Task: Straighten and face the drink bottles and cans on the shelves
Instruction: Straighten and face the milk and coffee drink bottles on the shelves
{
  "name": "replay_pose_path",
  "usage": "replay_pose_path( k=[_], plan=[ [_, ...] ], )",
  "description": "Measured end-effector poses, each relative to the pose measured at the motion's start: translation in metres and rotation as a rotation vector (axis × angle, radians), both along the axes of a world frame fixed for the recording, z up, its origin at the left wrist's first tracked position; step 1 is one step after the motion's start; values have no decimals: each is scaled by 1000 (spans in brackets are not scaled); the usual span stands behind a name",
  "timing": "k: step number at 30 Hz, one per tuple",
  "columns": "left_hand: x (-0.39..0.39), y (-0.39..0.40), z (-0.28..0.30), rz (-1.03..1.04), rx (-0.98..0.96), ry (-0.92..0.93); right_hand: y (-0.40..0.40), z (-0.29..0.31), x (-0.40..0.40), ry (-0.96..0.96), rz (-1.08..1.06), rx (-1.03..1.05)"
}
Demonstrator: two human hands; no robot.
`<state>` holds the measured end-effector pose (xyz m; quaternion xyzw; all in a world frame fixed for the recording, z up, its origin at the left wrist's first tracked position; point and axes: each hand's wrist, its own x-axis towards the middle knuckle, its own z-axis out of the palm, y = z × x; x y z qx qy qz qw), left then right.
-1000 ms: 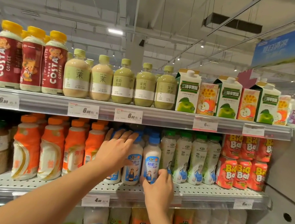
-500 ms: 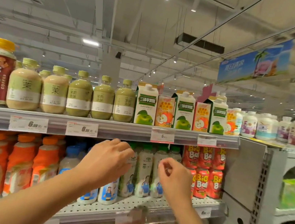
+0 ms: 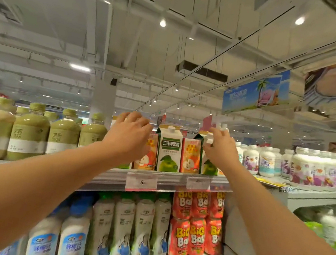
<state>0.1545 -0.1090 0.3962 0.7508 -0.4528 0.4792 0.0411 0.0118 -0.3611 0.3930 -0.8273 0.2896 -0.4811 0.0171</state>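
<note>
On the top shelf (image 3: 172,180) stands a row of juice cartons, green apple ones alternating with orange apple ones. My left hand (image 3: 128,137) curls over the top of the leftmost green carton (image 3: 124,166), which it mostly hides, beside an orange carton (image 3: 147,157). My right hand (image 3: 221,151) grips the top of the right green carton (image 3: 209,167), fingers round its white cap. Between my hands a green carton (image 3: 169,149) and an orange carton (image 3: 190,154) stand upright, labels facing out.
Green tea bottles (image 3: 27,135) line the top shelf to the left. Below stand blue-capped milk bottles (image 3: 74,237), coconut drink bottles (image 3: 122,229) and stacked red Big Ball cans (image 3: 197,237). A neighbouring shelf on the right carries white yoghurt bottles (image 3: 265,162).
Both hands rose from the middle shelf's bottles to the top shelf's cartons. The view swung right and upward.
</note>
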Motion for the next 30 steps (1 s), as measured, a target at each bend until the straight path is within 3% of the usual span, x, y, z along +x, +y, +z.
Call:
replay_pose_path(
  k=[6, 16, 22, 30],
  plan=[
    [10, -25, 2, 146, 117, 75, -17, 2, 14, -12, 4, 37],
    [2, -37, 25, 39, 75, 269, -8, 8, -13, -234, 91, 61],
    [-13, -22, 35, -86, 128, 261, 14, 17, -51, -295, 109, 51],
    [-31, 39, 69, -266, -18, 411, 90, 38, -58, -323, 379, 145]
  ],
)
